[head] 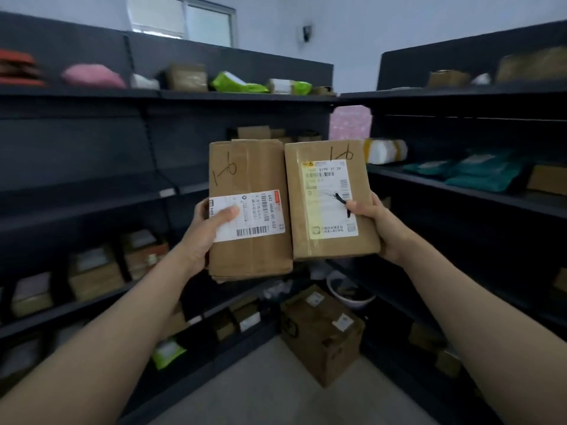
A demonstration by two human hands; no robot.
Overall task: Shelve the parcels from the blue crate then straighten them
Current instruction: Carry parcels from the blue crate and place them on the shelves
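While I face the corner where two dark shelving units meet, I hold two brown cardboard parcels upright and side by side at the centre of the view, inner edges touching.

The left parcel [250, 210] has a white barcode label across its lower half and "1-6" handwritten near the top. My left hand [208, 231] grips its left edge. The thumb presses flat on the label and the fingers are hidden behind the box.

The right parcel [331, 200] has a yellow-and-white label with the same handwritten mark above it. My right hand [377, 225] grips its right edge. The thumb lies on the label and the fingers are wrapped out of sight behind.

Neither parcel rests on a shelf; both are held in the air in front of the corner.

- **1 o'clock:** just past the parcels, a pink patterned package [351, 122] stands in the gap between the units.
- **2 o'clock:** a white wrapped bundle [385, 151] lies at the end of the right shelving [460, 191].
- **3 o'clock:** teal bags [478, 173] lie further along the same shelf.
- **6 o'clock:** a large carton [322, 332] sits on the floor, with a pale basin [349, 292] just behind it.
- **8 o'clock:** blurred small boxes [95, 271] line a lower board of the left shelving [92, 204].
- **11 o'clock:** on the top board lie a pink soft parcel [93, 76] and green bags [236, 82].
- **12 o'clock:** a window [181, 16] sits high on the wall.
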